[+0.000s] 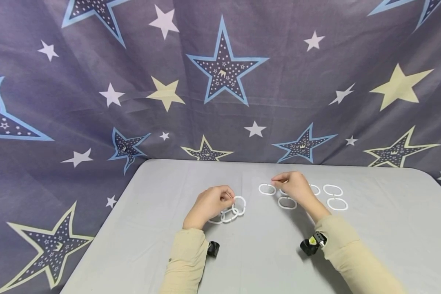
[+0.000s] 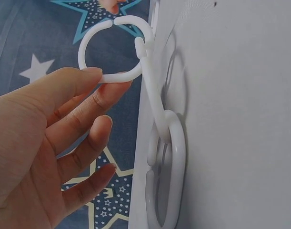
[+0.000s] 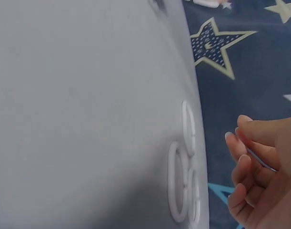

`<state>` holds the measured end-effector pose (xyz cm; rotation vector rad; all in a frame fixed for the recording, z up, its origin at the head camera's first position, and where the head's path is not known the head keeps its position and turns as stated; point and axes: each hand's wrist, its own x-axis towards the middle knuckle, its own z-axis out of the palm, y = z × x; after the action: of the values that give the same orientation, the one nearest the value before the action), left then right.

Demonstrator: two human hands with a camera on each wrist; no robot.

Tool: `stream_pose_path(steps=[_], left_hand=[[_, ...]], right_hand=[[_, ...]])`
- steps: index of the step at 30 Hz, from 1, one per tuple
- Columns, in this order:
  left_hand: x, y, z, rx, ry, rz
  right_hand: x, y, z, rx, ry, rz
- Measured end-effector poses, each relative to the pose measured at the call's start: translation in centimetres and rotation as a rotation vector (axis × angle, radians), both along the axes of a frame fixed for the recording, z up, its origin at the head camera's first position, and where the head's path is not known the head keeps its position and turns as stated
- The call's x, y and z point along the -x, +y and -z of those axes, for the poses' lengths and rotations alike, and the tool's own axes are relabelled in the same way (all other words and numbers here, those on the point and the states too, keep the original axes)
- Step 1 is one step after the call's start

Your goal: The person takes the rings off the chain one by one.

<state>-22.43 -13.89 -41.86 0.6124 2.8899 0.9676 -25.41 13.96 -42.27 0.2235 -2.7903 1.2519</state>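
In the head view my left hand [image 1: 210, 204] is over the left-middle of the table. Thumb and fingertips pinch a white plastic chain link [image 2: 133, 20] with a small gap in its rim. From it hangs a second link [image 2: 153, 95], hooked through a third link [image 2: 180, 157] lower down by the tabletop. My right hand [image 1: 297, 187] hovers over the loose links, fingers loosely bent and nothing between them in the right wrist view. Its fingertips are close to one loose oval link [image 1: 267, 194]. Another link [image 1: 287, 208] lies below the hand, and the hand partly hides others.
More white links lie to the right, among them an upper link [image 1: 332, 195] and a lower link [image 1: 337, 210]. They rest on a table [image 1: 264, 253] with a pale grey cover. A star-patterned curtain [image 1: 279, 81] hangs behind the table's far edge.
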Motion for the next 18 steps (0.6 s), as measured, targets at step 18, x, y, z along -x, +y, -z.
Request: stream_pose_path(steps=[18], left_hand=[[0.0, -0.1, -0.1, -0.023, -0.015, 0.013]], right_hand=[[-4.3, -2.1, -0.8, 0.139, 0.001, -0.012]])
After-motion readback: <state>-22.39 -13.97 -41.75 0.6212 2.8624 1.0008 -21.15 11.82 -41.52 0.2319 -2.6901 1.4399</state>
